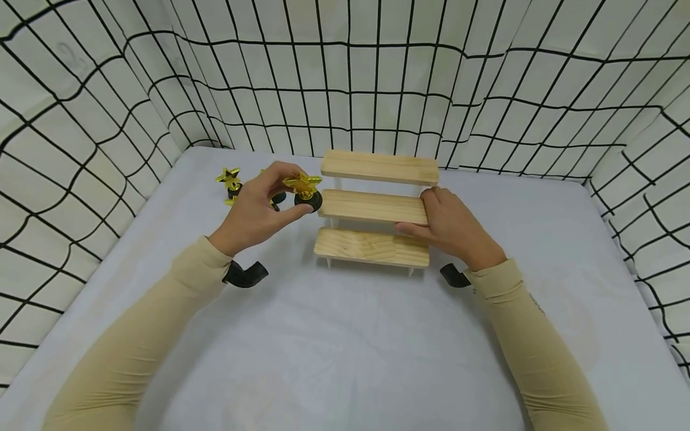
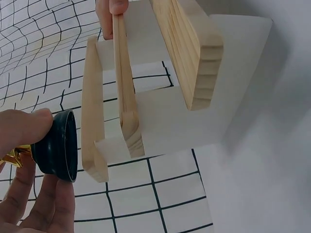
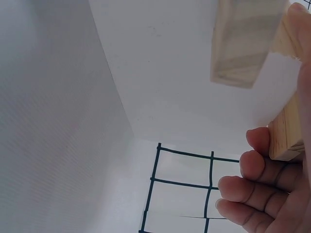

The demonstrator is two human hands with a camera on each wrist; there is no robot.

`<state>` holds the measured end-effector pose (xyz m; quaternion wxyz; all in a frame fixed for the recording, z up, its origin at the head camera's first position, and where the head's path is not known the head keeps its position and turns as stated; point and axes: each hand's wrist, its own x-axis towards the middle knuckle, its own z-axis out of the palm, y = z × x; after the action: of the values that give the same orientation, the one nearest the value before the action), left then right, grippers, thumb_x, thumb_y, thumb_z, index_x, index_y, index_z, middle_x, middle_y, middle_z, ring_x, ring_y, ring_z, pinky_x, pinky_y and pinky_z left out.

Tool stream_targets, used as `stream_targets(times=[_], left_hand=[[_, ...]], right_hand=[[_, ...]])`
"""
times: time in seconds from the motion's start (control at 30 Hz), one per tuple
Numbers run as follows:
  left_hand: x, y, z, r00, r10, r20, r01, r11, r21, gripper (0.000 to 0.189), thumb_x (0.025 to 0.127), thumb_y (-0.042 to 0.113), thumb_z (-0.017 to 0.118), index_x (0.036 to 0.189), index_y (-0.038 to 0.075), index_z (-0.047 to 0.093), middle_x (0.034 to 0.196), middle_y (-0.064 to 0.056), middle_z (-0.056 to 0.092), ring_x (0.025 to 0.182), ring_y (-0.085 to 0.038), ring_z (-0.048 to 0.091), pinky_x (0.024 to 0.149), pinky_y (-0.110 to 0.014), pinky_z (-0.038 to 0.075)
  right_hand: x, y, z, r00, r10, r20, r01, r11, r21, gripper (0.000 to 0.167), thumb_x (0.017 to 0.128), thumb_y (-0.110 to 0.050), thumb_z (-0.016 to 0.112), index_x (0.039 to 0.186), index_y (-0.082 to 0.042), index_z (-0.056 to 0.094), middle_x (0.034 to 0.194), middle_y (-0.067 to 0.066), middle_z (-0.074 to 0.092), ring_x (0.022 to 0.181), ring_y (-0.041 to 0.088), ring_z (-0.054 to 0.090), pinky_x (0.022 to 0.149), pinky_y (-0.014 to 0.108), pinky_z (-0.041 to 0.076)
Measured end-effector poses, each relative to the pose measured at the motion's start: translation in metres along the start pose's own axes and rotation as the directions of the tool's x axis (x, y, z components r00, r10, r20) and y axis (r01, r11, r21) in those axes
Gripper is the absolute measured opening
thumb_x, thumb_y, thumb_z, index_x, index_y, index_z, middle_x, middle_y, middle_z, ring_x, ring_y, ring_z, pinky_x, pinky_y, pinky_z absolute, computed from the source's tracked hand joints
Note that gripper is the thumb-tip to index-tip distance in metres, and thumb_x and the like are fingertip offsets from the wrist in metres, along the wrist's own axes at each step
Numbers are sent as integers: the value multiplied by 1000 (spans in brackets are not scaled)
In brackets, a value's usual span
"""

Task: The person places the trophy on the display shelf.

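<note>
You are holding a gold star trophy [image 1: 304, 190] in your left hand [image 1: 250, 212], its star pointing up over the round dark base, just beside the left end of a three-step stand. Your left thumb and fingers are curving about the base, parting only as far as its width; the left wrist view is showing a gap between the base and the boards. With your right hand [image 1: 455, 227] you are gripping the right end of the middle board [image 1: 372, 205], the thumb lying along its near edge and the fingers bending over the end. The top board [image 1: 380, 166] is sitting on the far side, the bottom board [image 1: 372, 246] on the near side, with white supports joining them. To the far left, other star trophies [image 1: 230, 175] are resting on the white table [image 1: 345, 335], some partly hiding behind your left hand. Nearer you, a black piece [image 1: 246, 275] is showing at each wrist, beside your tan sleeves [image 1: 151, 323]. A black wire grid [image 1: 349, 92] is bordering the far, left and right sides.
</note>
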<state>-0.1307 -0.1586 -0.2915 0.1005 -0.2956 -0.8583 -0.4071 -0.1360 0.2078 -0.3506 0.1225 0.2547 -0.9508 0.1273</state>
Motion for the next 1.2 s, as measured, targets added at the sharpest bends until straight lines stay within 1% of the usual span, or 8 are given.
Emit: stream_targets(times=[0.1, 0.23, 0.37, 0.47, 0.6, 0.73, 0.93, 1.2], left_hand=[[1, 4, 4, 1000, 25, 8, -25, 999, -26, 52, 83, 1, 84, 127, 3, 56, 125, -10, 65, 109, -20, 69, 103, -18, 55], [1, 9, 11, 998, 58, 16, -57, 996, -66, 51, 83, 0, 84, 127, 2, 56, 122, -10, 66, 108, -18, 68, 103, -12, 53], [0, 13, 18, 996, 90, 23, -88, 991, -102, 51, 83, -2, 83, 127, 0, 57, 119, -12, 67, 108, -18, 66, 103, -10, 51], [1, 16, 23, 994, 106, 32, -101, 987, -125, 52, 83, -2, 83, 127, 1, 57, 118, -13, 67, 109, -18, 65, 104, -15, 53], [2, 18, 30, 992, 117, 52, -109, 984, -140, 51, 84, 0, 83, 127, 2, 57, 123, -12, 66, 111, -19, 66, 105, -28, 57], [2, 20, 36, 990, 120, 67, -109, 982, -155, 50, 84, 2, 84, 127, 4, 58, 127, -11, 65, 111, -20, 66, 104, -40, 59], [4, 23, 51, 987, 122, 104, -99, 974, -205, 51, 85, 5, 84, 128, 4, 58, 127, -12, 66, 112, -22, 67, 102, -42, 60], [5, 26, 73, 980, 118, 160, -75, 965, -252, 50, 86, 7, 84, 128, 7, 58, 127, -10, 64, 114, -21, 65, 102, -44, 60]], right_hand=[[0, 0, 0, 1000, 3, 1, -3, 1000, 5, 80, 92, -73, 60, 106, 5, 58, 84, 13, 56, 74, 26, 51, 68, 39, 46], [0, -1, 1, 1000, 18, 13, -19, 1000, 10, 82, 92, -77, 55, 105, 5, 57, 84, 13, 56, 74, 26, 51, 68, 39, 46], [0, -1, 2, 999, 32, 26, -32, 999, 9, 79, 92, -74, 58, 105, 4, 57, 84, 12, 56, 74, 27, 51, 67, 38, 46], [1, 0, 2, 999, 41, 29, -42, 999, 12, 76, 92, -72, 61, 103, 3, 57, 84, 12, 55, 74, 26, 51, 67, 37, 45], [1, 0, 2, 999, 48, 27, -48, 999, 14, 75, 92, -72, 61, 100, 3, 57, 83, 11, 54, 72, 25, 50, 66, 36, 44], [1, -2, 2, 999, 44, 21, -44, 999, 8, 78, 92, -76, 57, 100, 2, 57, 81, 11, 53, 71, 25, 49, 65, 35, 44], [1, -2, 3, 999, 32, 6, -32, 999, 6, 85, 91, -82, 48, 100, 2, 56, 80, 10, 52, 69, 24, 47, 63, 35, 42], [1, -1, 4, 1000, 24, -3, -24, 1000, 4, 77, 92, -75, 57, 102, 1, 56, 81, 10, 52, 70, 23, 47, 62, 34, 42]])
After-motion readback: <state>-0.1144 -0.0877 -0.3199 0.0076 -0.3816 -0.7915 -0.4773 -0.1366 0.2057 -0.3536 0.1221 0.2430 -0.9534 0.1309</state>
